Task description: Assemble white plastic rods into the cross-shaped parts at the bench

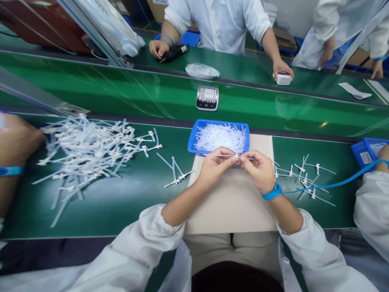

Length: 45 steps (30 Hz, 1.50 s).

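Note:
My left hand [216, 166] and my right hand [258, 168] meet over a beige mat [234, 202], fingers pinched together on a thin clear plastic tube with a small white connector [236, 156] between them. Just behind the hands stands a blue tray [192, 140] full of clear tubes. A blue wrist strap [272, 192] circles my right wrist, and its cord runs off to the right.
A large pile of tubes with white connectors [91, 152] lies on the green bench at left, a smaller scatter [306, 178] at right. A digital monitor [207, 97] sits on the conveyor belt. Other people's hands work at the left edge, right edge and across the belt.

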Tool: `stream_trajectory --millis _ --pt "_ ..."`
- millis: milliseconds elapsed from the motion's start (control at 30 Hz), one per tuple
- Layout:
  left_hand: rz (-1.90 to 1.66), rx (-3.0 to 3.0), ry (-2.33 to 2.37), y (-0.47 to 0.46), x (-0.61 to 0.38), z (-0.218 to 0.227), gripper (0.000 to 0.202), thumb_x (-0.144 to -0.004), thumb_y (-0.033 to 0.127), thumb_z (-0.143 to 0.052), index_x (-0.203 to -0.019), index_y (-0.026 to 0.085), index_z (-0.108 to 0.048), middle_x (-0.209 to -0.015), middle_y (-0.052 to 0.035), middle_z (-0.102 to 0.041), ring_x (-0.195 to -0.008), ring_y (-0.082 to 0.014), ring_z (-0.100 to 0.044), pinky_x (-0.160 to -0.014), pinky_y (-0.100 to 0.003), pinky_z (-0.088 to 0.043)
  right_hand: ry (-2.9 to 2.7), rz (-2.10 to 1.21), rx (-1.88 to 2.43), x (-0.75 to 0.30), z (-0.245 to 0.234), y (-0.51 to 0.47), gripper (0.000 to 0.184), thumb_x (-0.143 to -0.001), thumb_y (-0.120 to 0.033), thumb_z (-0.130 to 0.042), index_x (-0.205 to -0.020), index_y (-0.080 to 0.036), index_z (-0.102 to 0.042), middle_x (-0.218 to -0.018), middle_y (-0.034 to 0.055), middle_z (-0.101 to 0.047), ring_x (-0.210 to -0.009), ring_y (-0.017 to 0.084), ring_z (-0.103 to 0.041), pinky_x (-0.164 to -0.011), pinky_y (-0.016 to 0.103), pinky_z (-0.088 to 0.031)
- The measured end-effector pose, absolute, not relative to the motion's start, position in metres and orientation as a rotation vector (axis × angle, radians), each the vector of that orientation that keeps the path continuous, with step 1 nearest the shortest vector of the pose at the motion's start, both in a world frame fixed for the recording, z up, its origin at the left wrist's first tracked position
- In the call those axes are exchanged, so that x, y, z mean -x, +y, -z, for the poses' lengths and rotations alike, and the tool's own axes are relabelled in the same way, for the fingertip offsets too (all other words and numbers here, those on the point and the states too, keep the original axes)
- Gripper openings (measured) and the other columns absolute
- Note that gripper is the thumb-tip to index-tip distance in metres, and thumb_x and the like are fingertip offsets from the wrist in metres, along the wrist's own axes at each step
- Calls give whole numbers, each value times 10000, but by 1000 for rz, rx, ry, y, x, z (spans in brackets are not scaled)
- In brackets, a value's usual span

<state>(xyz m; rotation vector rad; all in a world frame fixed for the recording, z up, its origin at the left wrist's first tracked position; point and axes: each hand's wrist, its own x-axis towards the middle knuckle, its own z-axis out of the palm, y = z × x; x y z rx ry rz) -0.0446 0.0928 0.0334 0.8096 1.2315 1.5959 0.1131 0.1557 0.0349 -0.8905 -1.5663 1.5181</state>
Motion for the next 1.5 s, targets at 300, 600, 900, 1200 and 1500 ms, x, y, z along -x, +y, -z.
stream_trajectory --millis 300,600,900,1200,1500 --pt "-1608 -855 1271 92 44 -35 434 -656 513 -1001 -766 182 -744 -807 -77 -798 -789 -235 -780 -785 -343 -643 -1569 -1521 894 -113 -35 155 193 -880 -400 -775 -871 -208 -764 -846 43 -793 -769 197 -735 -771 334 -608" --pt "-1623 -878 1318 88 43 -38 382 -678 490 -993 -771 186 -780 -833 -90 -808 -795 -242 -783 -786 -354 -645 -1566 -1521 906 -114 -35 153 207 -883 -419 -789 -873 -213 -778 -844 45 -800 -747 200 -739 -719 325 -609" --pt "-1617 -903 1346 85 42 -42 339 -700 482 -970 -776 187 -822 -837 -94 -814 -803 -246 -769 -761 -344 -639 -1540 -1508 931 -116 -36 151 206 -869 -417 -811 -870 -212 -800 -816 45 -800 -699 192 -726 -656 314 -604" --pt "-1595 -947 1371 85 46 -38 224 -740 388 -942 -798 194 -846 -882 -95 -834 -885 -262 -783 -842 -351 -629 -1553 -1466 942 -113 -35 150 260 -871 -475 -818 -871 -217 -788 -721 29 -751 -650 181 -686 -608 312 -572" --pt "-1651 -805 1337 90 42 -39 303 -687 430 -976 -785 182 -832 -853 -93 -826 -803 -251 -773 -802 -368 -655 -1565 -1524 785 -116 -40 150 339 -902 -562 -797 -906 -224 -762 -795 38 -757 -731 193 -704 -675 332 -592"
